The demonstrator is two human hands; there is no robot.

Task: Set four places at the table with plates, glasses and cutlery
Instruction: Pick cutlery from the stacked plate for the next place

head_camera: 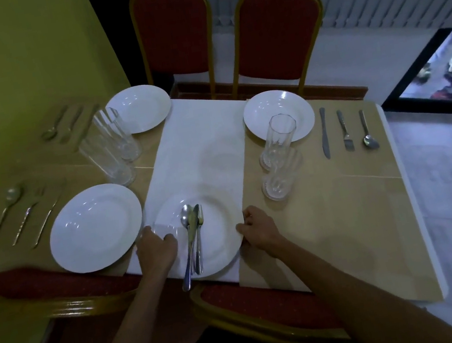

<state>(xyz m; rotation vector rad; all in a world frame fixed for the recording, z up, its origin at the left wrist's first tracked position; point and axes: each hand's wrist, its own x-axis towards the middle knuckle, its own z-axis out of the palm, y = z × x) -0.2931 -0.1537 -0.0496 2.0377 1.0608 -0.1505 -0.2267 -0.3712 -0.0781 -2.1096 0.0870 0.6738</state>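
1. White china under both my hands: the near plate (217, 232) sits on the white runner (199, 145) at the near edge of the surface (347, 225), its front rim just short of the drop.
2. My left hand (157, 250) clasps the plate's left rim, fingers curled over it; my right hand (258, 230) pinches the right rim, fingers narrow on the edge.
3. A bundle of cutlery (193, 239) lies across this plate, bowls pointing away from me, handles jutting past the near rim and overhanging the runner's edge.
4. Left of it, a second plate (95, 227) sits on tan cloth, nearly touching my left hand. Its near rim lies close to the edge. Spoon, fork and knife (21, 213) lie in a row farther left.
5. Far left plate (139, 108) sits by the far edge, two tall glasses (114, 146) just in front of it and cutlery to its left, blurred.
6. Far right plate (278, 116) has a tall glass (276, 140) overlapping its near rim. A short glass (277, 188) stands just nearer me.
7. A knife, fork and spoon set (345, 132) lies right of that plate, pieces apart and parallel.
8. Open room: bare tan cloth at near right, between my right hand and the right edge; the runner's middle is also bare.
9. Red chairs (225, 33) crowd the far edge; a chair back (271, 307) sits below my forearms.
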